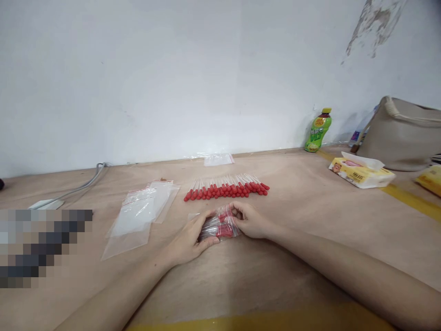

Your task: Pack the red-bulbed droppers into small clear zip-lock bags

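Note:
A small clear zip bag with red-tipped sticks inside lies on the brown table between my hands. My left hand grips the bag's left end, fingers curled around it. My right hand pinches the bag's right upper edge. Just beyond the bag, a long row of several red-tipped clear sticks lies side by side. A pile of empty clear zip bags rests to the left of my left hand.
A green drink bottle stands by the white wall. A yellow tissue pack and a beige bag sit at the right. A grey cable runs along the left. Another empty clear bag lies near the wall.

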Action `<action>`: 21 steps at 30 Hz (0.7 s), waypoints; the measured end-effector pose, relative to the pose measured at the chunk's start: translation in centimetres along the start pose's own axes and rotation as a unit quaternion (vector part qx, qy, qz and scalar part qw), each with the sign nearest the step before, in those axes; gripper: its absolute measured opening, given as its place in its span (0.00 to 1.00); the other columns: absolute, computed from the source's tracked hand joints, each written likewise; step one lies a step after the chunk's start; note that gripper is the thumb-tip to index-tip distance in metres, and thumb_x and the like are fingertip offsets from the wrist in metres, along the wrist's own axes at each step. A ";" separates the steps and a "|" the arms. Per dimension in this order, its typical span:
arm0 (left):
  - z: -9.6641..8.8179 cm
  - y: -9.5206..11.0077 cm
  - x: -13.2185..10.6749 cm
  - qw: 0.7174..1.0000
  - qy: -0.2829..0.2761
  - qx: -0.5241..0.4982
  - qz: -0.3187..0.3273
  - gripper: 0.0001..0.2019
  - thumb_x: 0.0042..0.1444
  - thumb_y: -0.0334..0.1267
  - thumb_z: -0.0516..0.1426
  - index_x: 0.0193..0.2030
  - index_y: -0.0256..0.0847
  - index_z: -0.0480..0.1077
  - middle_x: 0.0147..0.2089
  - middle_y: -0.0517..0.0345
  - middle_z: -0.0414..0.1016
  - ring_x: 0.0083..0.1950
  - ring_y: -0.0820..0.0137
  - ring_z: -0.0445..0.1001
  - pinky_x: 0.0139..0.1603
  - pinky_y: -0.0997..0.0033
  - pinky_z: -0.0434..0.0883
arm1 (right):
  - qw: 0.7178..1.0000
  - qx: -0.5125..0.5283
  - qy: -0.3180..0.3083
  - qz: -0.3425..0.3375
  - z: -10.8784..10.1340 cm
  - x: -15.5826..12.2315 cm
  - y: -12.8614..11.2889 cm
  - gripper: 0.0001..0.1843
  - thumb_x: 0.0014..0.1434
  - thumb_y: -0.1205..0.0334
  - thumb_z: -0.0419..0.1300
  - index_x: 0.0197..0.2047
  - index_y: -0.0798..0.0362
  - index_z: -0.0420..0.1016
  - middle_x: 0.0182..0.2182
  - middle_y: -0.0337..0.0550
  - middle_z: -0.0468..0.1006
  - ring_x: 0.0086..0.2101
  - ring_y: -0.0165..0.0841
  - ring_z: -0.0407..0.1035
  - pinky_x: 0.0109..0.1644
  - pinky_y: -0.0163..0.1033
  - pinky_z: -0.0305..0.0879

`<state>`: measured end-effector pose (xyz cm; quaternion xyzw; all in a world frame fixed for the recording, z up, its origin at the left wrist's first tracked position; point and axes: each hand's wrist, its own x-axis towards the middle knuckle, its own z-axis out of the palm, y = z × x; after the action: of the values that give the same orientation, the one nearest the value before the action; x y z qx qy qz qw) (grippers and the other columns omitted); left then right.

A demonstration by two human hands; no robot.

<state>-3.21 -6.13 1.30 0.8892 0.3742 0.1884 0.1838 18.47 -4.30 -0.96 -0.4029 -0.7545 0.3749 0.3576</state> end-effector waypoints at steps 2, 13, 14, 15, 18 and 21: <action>0.0 0.0 0.0 1.000 0.006 0.000 0.002 0.26 0.56 0.45 0.52 0.59 0.42 0.48 0.59 0.49 0.60 0.58 0.60 0.60 0.56 0.57 0.61 | 1.000 0.006 -0.019 -0.004 -0.4 -0.1 -0.3 0.06 0.52 0.68 0.53 0.36 0.54 0.66 0.29 0.38 0.72 0.28 0.27 0.65 0.30 0.32 0.61; 0.0 0.0 0.1 1.000 0.006 -0.008 0.003 0.25 0.56 0.45 0.53 0.58 0.43 0.49 0.58 0.49 0.60 0.57 0.61 0.61 0.56 0.57 0.61 | 0.987 0.138 -0.068 0.044 -0.5 0.2 -1.2 0.09 0.47 0.73 0.55 0.33 0.55 0.63 0.28 0.36 0.71 0.28 0.27 0.66 0.33 0.33 0.63; 0.0 0.0 0.0 1.000 0.005 -0.010 0.002 0.26 0.56 0.45 0.52 0.58 0.43 0.49 0.58 0.49 0.60 0.58 0.61 0.61 0.56 0.57 0.61 | 0.987 0.142 -0.061 0.046 -0.6 0.2 -1.3 0.08 0.47 0.72 0.56 0.33 0.55 0.63 0.27 0.36 0.71 0.28 0.27 0.66 0.33 0.33 0.63; 0.1 -0.1 0.0 1.000 0.005 -0.011 0.001 0.26 0.56 0.45 0.52 0.58 0.43 0.49 0.58 0.49 0.60 0.58 0.61 0.61 0.56 0.56 0.61 | 0.987 0.142 -0.053 0.047 -0.8 0.3 -1.3 0.08 0.47 0.72 0.57 0.33 0.55 0.63 0.27 0.36 0.70 0.28 0.27 0.66 0.33 0.34 0.63; 0.0 -0.2 -0.1 1.000 0.007 -0.009 -0.008 0.26 0.56 0.46 0.52 0.58 0.43 0.50 0.59 0.49 0.59 0.58 0.60 0.60 0.56 0.56 0.61 | 0.983 0.167 -0.042 0.061 -2.0 0.3 -1.5 0.11 0.47 0.68 0.60 0.35 0.55 0.63 0.26 0.36 0.70 0.27 0.27 0.66 0.33 0.35 0.64; 0.0 -0.2 -0.1 1.000 0.011 -0.008 -0.011 0.25 0.56 0.46 0.52 0.58 0.42 0.51 0.58 0.49 0.60 0.58 0.60 0.61 0.56 0.56 0.61 | 0.969 0.221 -0.052 0.092 -3.9 0.4 -1.2 0.16 0.47 0.62 0.62 0.39 0.55 0.63 0.25 0.35 0.70 0.25 0.26 0.67 0.32 0.37 0.65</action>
<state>-3.42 -6.04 1.21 0.8816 0.3841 0.1990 0.1887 21.21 -3.33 2.01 -0.3616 -0.6300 0.5843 0.3620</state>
